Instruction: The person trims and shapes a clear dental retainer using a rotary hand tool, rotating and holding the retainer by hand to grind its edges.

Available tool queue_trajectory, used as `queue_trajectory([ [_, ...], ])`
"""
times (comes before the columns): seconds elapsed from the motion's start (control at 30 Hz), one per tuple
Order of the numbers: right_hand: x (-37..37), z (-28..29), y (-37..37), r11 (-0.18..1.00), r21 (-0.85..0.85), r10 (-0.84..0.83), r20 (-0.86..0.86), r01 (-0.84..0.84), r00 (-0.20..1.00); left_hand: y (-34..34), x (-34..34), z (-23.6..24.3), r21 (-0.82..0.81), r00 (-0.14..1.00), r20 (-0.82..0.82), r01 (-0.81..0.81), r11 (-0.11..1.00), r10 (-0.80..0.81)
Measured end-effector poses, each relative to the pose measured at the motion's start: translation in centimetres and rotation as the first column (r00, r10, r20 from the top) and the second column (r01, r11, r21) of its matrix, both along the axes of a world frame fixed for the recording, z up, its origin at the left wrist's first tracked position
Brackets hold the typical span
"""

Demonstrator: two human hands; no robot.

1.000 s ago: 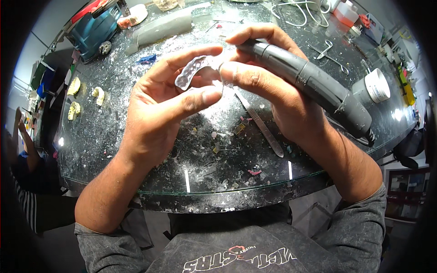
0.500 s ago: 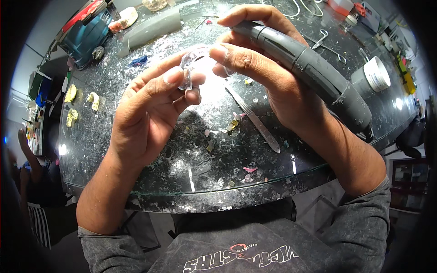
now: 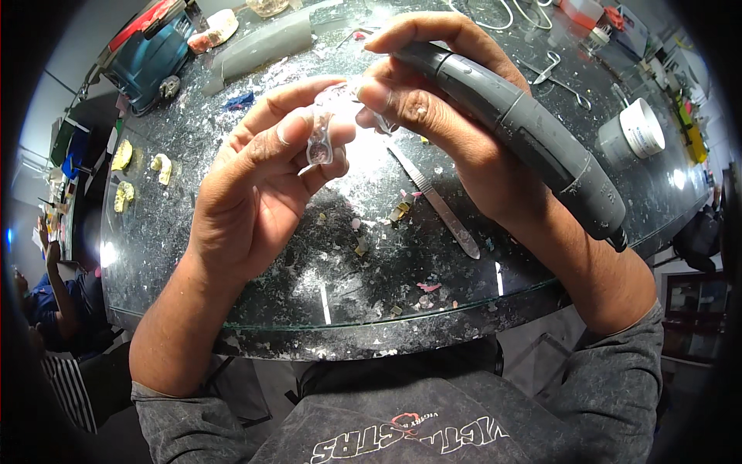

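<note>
Pinched between the thumb and fingers of my left hand [image 3: 251,182] is a clear, U-shaped dental tray [image 3: 320,148], one end pointing down toward me. My right hand [image 3: 479,147] grips a thick grey rotary handpiece [image 3: 533,127], which runs over its back toward my forearm. The right thumb and fingertips also touch the far side of the tray. The handpiece's working tip is hidden behind the right fingers. Below the hands, a flat metal knife handle [image 3: 437,203] lies slanted on the dark table [image 3: 263,305], beside small yellowish scraps [image 3: 401,209].
Several yellowish cast pieces [image 3: 161,168] lie at left, near a blue scrap [image 3: 238,102]. Behind are a teal machine [image 3: 154,62] and a grey half-pipe [image 3: 267,50]. Scissor-handled forceps [image 3: 553,71] and a white tub [image 3: 641,126] sit right. A person [image 3: 66,301] is far left.
The clear tray has been turned in my fingers, so its near end now faces me more. Both hands shifted slightly. At far left, the other person has moved further into view.
</note>
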State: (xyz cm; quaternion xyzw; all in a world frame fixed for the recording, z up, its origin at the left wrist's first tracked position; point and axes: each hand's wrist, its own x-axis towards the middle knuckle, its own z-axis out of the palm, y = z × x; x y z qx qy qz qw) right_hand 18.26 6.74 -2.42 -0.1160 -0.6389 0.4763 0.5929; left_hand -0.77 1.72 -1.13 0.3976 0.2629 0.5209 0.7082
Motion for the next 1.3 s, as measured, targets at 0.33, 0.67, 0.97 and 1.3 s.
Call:
queue_trajectory([
  [0.33,1.4,2.5,-2.2,0.958,-0.282,0.060,0.028,-0.050,0.998,-0.2,0.2,0.2,0.084,0.999,-0.009,-0.036,0.996,0.037],
  [0.67,1.0,1.3,-0.3,0.715,0.690,-0.323,0.181,0.114,0.929,0.0,0.1,-0.5,0.300,0.934,-0.183,-0.245,0.922,0.308],
  [0.97,0.4,2.0,-1.6,0.971,0.228,-0.084,0.021,0.077,0.996,-0.2,0.1,0.0,0.238,0.937,-0.189,-0.245,0.940,0.292],
  [1.3,1.0,2.3,-0.5,0.901,0.407,-0.146,-0.046,0.152,0.988,-0.3,-0.3,0.3,0.579,0.854,-0.274,-0.220,0.785,0.442],
])
